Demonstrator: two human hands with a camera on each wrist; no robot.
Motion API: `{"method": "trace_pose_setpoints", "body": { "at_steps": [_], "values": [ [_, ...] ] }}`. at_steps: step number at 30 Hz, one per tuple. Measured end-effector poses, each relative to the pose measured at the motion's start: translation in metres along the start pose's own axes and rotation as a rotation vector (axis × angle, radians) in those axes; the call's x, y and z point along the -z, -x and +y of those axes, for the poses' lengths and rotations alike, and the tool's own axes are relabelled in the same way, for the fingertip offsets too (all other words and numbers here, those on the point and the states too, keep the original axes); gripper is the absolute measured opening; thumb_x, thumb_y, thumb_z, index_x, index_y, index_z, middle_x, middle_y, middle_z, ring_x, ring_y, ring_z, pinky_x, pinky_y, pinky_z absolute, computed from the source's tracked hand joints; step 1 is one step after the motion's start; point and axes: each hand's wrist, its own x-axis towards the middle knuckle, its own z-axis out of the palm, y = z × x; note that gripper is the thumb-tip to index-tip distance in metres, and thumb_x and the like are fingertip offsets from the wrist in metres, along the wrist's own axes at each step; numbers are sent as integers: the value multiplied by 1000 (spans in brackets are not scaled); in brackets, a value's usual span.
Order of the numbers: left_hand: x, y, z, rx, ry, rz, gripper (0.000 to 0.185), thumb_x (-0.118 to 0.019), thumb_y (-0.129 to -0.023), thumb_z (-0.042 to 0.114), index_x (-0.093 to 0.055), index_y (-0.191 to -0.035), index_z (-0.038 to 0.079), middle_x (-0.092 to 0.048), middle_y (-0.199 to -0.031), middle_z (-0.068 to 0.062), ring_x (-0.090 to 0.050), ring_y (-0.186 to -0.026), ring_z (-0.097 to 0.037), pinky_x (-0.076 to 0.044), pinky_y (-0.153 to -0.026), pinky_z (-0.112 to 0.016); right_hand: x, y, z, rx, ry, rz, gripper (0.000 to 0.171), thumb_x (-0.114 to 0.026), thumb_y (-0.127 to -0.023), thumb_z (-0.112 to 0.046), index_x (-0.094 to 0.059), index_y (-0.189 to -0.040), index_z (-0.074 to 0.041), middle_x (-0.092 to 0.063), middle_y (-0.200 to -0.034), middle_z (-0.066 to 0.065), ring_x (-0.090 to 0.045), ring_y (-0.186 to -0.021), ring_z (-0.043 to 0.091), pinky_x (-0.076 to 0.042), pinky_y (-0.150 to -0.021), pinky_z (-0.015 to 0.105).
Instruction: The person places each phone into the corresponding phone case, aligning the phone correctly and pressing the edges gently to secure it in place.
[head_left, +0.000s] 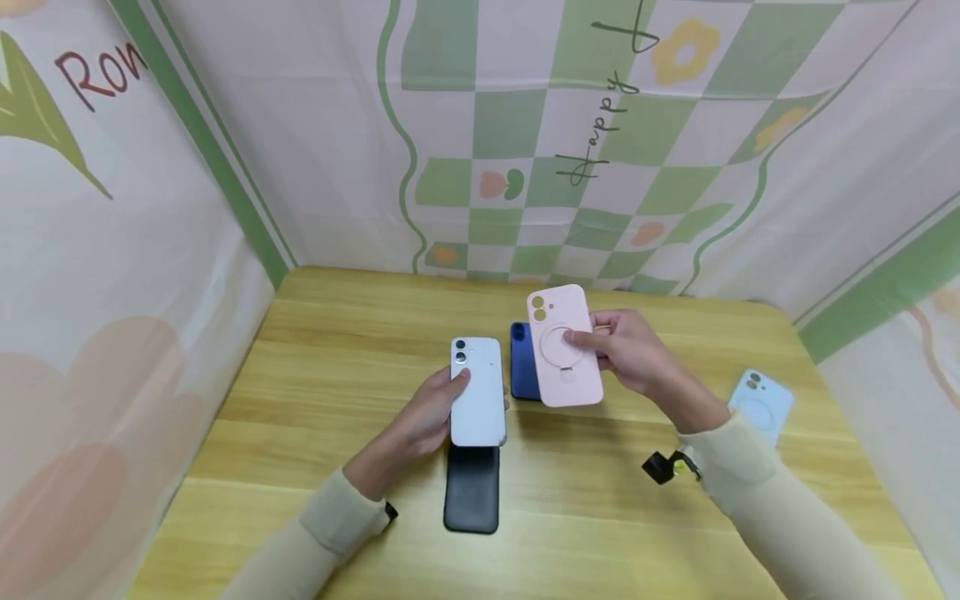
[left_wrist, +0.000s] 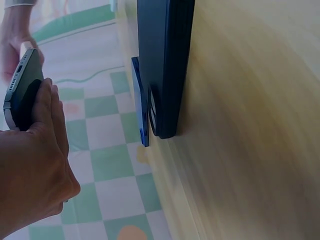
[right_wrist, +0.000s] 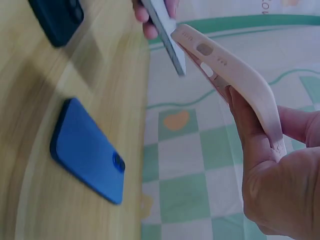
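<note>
My left hand (head_left: pixel 429 412) grips a white smartphone (head_left: pixel 480 404) by its sides, its back with two camera lenses turned up toward the head view. In my right hand (head_left: pixel 633 350) is a pink phone case (head_left: pixel 564 367), pinched with the thumb on its printed ring and the fingers behind. The right wrist view shows the pink case (right_wrist: pixel 240 75) from its edge, hollow inside, with a port cutout. Both things are held above the table, close to each other. A blue phone (head_left: pixel 523 367) lies beneath, partly hidden by the pink case. Below the white phone lies a black phone (head_left: pixel 472 492), its upper part covered.
A light blue phone case (head_left: pixel 761 408) lies on the wooden table (head_left: pixel 360 333) at the right, beside my right sleeve. A patterned cloth (head_left: pixel 330 167) hangs behind the table and along both sides.
</note>
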Motion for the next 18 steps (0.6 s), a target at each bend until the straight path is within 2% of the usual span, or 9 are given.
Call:
{"method": "trace_pose_setpoints", "body": {
  "at_steps": [8, 15, 18],
  "values": [
    [-6, 1, -2, 11, 3, -27, 53, -28, -118, 25, -23, -168, 7, -56, -149, -25, -59, -135, -36, -50, -114, -50, -21, -3, 3, 12, -29, -38, 12, -65, -102, 0, -67, -107, 12, -79, -87, 7, -79, -80, 21, -67, -73, 38],
    [-11, 1, -3, 4, 5, -33, 54, -30, -118, 25, -23, -168, 7, -48, -156, -24, -49, -144, -38, -44, -118, -55, -37, -5, 4, 5, -58, -70, 17, -64, -103, -1, -66, -112, 13, -79, -91, 7, -79, -83, 20, -67, -75, 38],
    [-12, 2, -3, -7, 18, -42, 55, -29, -118, 29, -23, -167, 6, -47, -158, -22, -46, -146, -37, -41, -121, -54, -44, -6, 6, 1, -67, -72, 17, -64, -103, -1, -66, -113, 13, -79, -90, 6, -78, -82, 19, -67, -74, 37]
  ]
}}
